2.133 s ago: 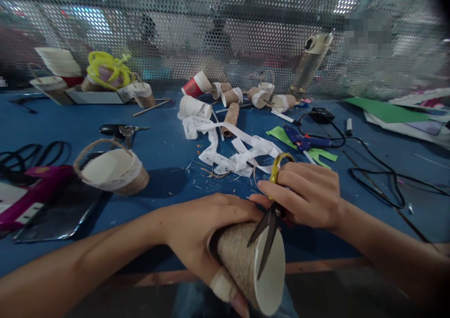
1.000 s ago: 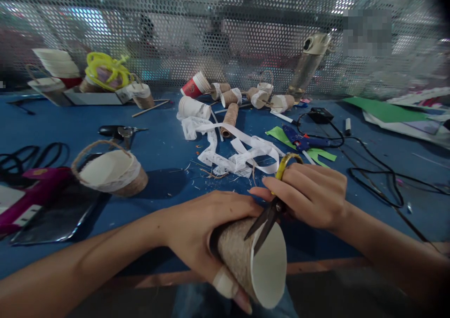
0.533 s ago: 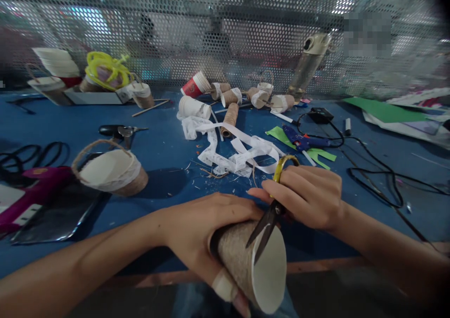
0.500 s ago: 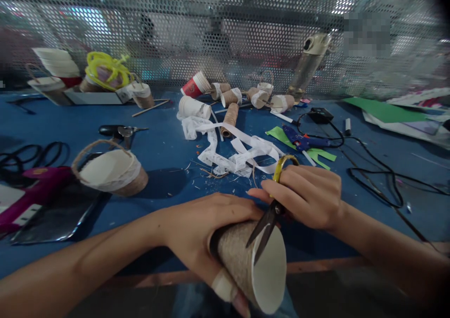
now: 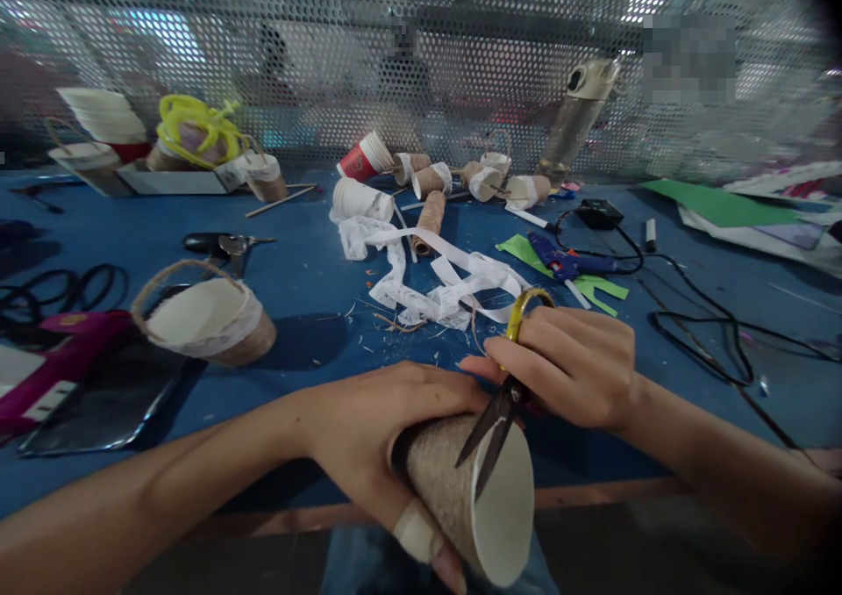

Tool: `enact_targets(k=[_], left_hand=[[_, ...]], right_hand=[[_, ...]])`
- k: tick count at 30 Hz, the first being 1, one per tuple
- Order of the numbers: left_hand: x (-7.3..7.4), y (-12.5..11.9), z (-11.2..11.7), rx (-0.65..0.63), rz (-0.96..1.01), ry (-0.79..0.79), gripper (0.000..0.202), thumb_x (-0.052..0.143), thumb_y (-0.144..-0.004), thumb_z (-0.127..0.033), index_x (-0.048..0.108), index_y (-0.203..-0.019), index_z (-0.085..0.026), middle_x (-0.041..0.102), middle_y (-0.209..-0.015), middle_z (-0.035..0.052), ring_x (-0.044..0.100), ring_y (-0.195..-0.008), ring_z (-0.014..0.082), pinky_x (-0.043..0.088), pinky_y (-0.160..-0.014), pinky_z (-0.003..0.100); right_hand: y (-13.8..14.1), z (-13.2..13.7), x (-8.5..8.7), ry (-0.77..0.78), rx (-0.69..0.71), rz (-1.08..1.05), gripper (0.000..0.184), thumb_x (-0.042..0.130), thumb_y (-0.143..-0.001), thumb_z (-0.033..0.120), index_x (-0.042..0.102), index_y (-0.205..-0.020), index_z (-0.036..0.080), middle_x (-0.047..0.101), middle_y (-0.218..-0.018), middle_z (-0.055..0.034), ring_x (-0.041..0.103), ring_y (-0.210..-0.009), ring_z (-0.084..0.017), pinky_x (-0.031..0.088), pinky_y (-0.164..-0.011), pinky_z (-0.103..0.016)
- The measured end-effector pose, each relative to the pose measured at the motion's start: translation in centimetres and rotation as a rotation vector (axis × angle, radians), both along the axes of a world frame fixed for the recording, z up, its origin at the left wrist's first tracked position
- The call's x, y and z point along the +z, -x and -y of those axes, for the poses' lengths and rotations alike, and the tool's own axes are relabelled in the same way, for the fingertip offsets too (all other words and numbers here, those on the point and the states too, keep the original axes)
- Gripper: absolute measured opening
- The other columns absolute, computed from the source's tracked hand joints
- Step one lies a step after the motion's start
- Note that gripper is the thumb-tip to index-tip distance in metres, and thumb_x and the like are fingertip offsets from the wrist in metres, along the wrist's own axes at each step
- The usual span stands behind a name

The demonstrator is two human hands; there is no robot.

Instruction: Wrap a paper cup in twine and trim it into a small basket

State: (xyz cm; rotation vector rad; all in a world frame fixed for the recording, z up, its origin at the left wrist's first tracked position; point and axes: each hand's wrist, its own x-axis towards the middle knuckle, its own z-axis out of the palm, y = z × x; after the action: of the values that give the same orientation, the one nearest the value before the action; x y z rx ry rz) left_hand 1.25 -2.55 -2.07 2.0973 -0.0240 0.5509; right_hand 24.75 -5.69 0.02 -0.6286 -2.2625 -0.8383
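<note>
My left hand (image 5: 401, 441) is wrapped round a paper cup (image 5: 440, 485) covered in brown twine, its white open mouth tilted down to the right. A bandage (image 5: 416, 532) is on the left thumb. In my right hand (image 5: 572, 362) is a pair of scissors (image 5: 496, 424) with yellow handles. The dark blades stand slightly apart at the cup's rim, one over the twine side and one across the mouth. Beyond the hands lies a tangle of white lace ribbon (image 5: 421, 292). To the left stands a twine-wrapped cup basket (image 5: 220, 323) with lace trim and a handle.
A purple glue gun (image 5: 69, 358) and a phone (image 5: 124, 406) lie at the left. A blue glue gun (image 5: 566, 257) with black cord rests at right. Small twine baskets, a twine roll (image 5: 430, 224) and a bottle (image 5: 579, 121) stand before the perforated metal screen (image 5: 460, 68).
The scissor blades have shifted very slightly to the left at the cup's rim. Both hands keep their grip, and the things on the table lie as before.
</note>
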Motion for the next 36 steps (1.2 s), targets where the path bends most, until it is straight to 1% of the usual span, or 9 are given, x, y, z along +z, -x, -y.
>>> enact_targets(k=[4,7,10,15,21,27,29,33,36], left_hand=[[-0.11,-0.09,-0.09,-0.040,-0.028,0.031,0.085,0.087,-0.056,-0.069,0.065,-0.122,-0.019,0.075,-0.105,0.0126,0.071,-0.089,0.0268,0.056,-0.080,0.032],[-0.21,-0.18,-0.20,-0.087,-0.034,0.059,0.086,0.086,-0.057,-0.070,0.065,-0.122,-0.018,0.075,-0.105,0.0130,0.071,-0.090,0.0277,0.056,-0.083,0.033],[-0.19,-0.14,-0.32,-0.098,-0.025,0.078,0.087,0.086,-0.057,-0.069,0.064,-0.124,-0.017,0.075,-0.108,0.0135,0.072,-0.093,0.0287,0.056,-0.086,0.033],[-0.12,0.02,-0.38,-0.095,-0.058,0.099,0.086,0.088,-0.057,-0.066,0.066,-0.123,-0.016,0.075,-0.111,0.0151,0.073,-0.094,0.0295,0.057,-0.082,0.032],[-0.23,0.00,-0.23,-0.117,-0.085,0.150,0.095,0.089,-0.054,-0.066,0.066,-0.130,-0.014,0.076,-0.110,0.0159,0.074,-0.095,0.0309,0.057,-0.085,0.033],[0.31,-0.02,-0.34,-0.153,-0.094,0.241,0.093,0.093,-0.055,-0.057,0.063,-0.133,-0.016,0.075,-0.120,0.0128,0.072,-0.108,0.0297,0.053,-0.096,0.030],[0.36,0.07,-0.17,-0.122,-0.101,0.272,0.091,0.094,-0.054,-0.055,0.062,-0.130,-0.017,0.076,-0.116,0.0108,0.074,-0.101,0.0269,0.055,-0.090,0.028],[0.01,0.21,0.36,-0.057,-0.088,0.332,0.077,0.096,-0.050,-0.051,0.061,-0.111,-0.020,0.077,-0.100,0.0041,0.072,-0.077,0.0183,0.053,-0.067,0.022],[-0.20,0.23,0.53,-0.058,-0.104,0.351,0.074,0.096,-0.049,-0.052,0.061,-0.105,-0.020,0.076,-0.091,0.0022,0.069,-0.070,0.0166,0.051,-0.062,0.021]], right_hand=[[-0.01,0.03,0.06,-0.001,0.023,0.008,0.019,0.077,-0.089,0.031,0.064,-0.092,0.018,0.057,-0.062,0.0054,0.050,-0.055,-0.010,0.039,-0.052,-0.027],[-0.21,0.14,-0.04,0.007,0.014,0.027,0.020,0.076,-0.089,0.033,0.063,-0.094,0.018,0.057,-0.062,0.0060,0.051,-0.054,-0.010,0.038,-0.050,-0.028],[-0.21,0.07,-0.07,0.002,0.004,0.015,0.021,0.076,-0.089,0.035,0.063,-0.095,0.019,0.057,-0.063,0.0053,0.051,-0.056,-0.011,0.038,-0.051,-0.028],[0.16,-0.14,0.19,-0.001,0.020,0.014,0.018,0.075,-0.090,0.030,0.062,-0.097,0.019,0.058,-0.065,0.0045,0.052,-0.060,-0.012,0.042,-0.055,-0.028],[0.03,0.03,-0.02,0.009,0.033,0.019,0.020,0.077,-0.088,0.028,0.061,-0.094,0.018,0.058,-0.062,0.0059,0.049,-0.055,-0.011,0.036,-0.049,-0.029],[0.04,-0.14,0.16,0.007,0.030,0.016,0.018,0.075,-0.090,0.029,0.061,-0.095,0.019,0.059,-0.063,0.0056,0.052,-0.058,-0.011,0.039,-0.052,-0.028],[0.08,-0.16,0.23,0.008,0.037,0.014,0.017,0.075,-0.090,0.028,0.062,-0.096,0.019,0.059,-0.064,0.0050,0.052,-0.059,-0.012,0.040,-0.053,-0.028],[0.09,-0.08,0.14,0.009,0.033,0.014,0.017,0.075,-0.090,0.027,0.062,-0.098,0.019,0.059,-0.065,0.0044,0.052,-0.059,-0.012,0.040,-0.054,-0.029],[0.01,0.04,0.04,0.015,0.037,0.017,0.018,0.076,-0.089,0.026,0.062,-0.097,0.019,0.058,-0.064,0.0051,0.050,-0.058,-0.012,0.038,-0.052,-0.029]])
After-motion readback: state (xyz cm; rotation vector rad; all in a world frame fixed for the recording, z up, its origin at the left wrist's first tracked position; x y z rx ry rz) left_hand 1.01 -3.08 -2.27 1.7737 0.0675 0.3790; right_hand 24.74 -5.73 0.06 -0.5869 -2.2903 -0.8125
